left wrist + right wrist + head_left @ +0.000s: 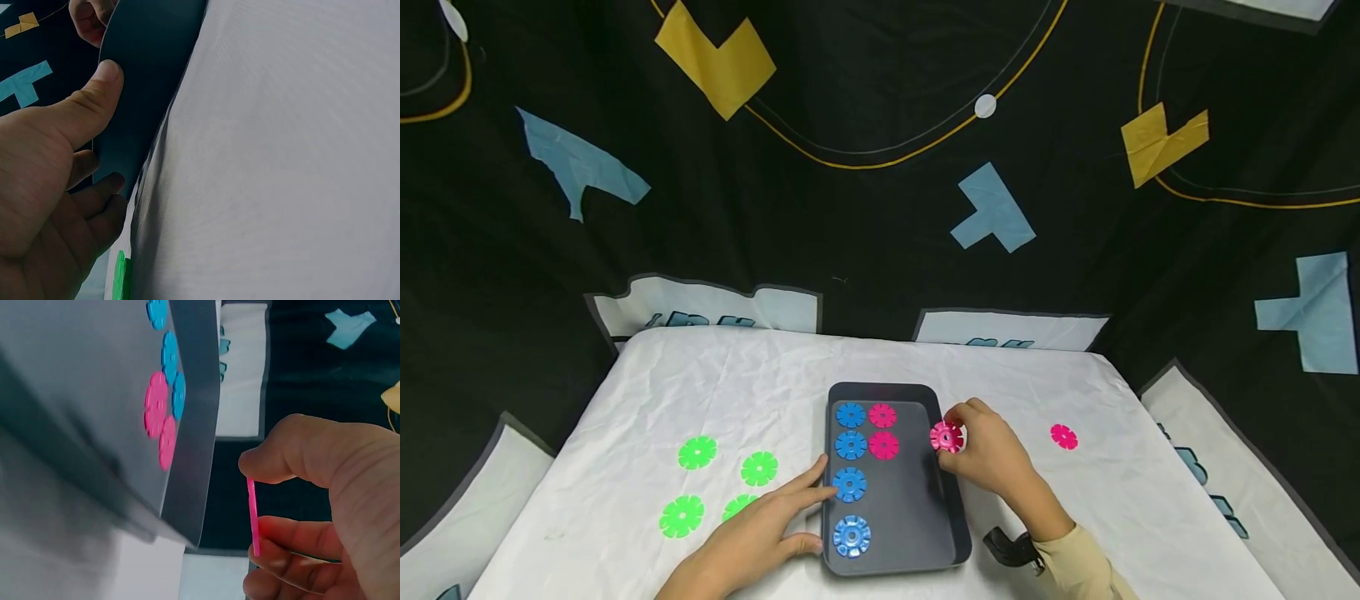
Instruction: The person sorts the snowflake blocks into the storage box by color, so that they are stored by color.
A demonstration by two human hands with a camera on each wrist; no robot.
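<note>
A dark grey tray (917, 508) stands on the white cloth. Inside it, blue notched discs (851, 484) form a column along the left side, with two pink notched discs (883, 445) beside the upper ones. My right hand (992, 446) pinches another pink notched disc (947, 437) between thumb and fingers, over the tray's right rim; the right wrist view shows this pink disc (253, 515) edge-on. At the tray's left side, my left hand (760, 529) rests with fingers extended, its thumb (107, 84) touching the outer wall. It holds no disc.
Several green notched discs (697, 452) lie on the cloth left of the tray, one partly hidden by my left hand. A single pink disc (1063, 436) lies to the right. Behind the table hangs a black curtain (865, 242) with tape pieces.
</note>
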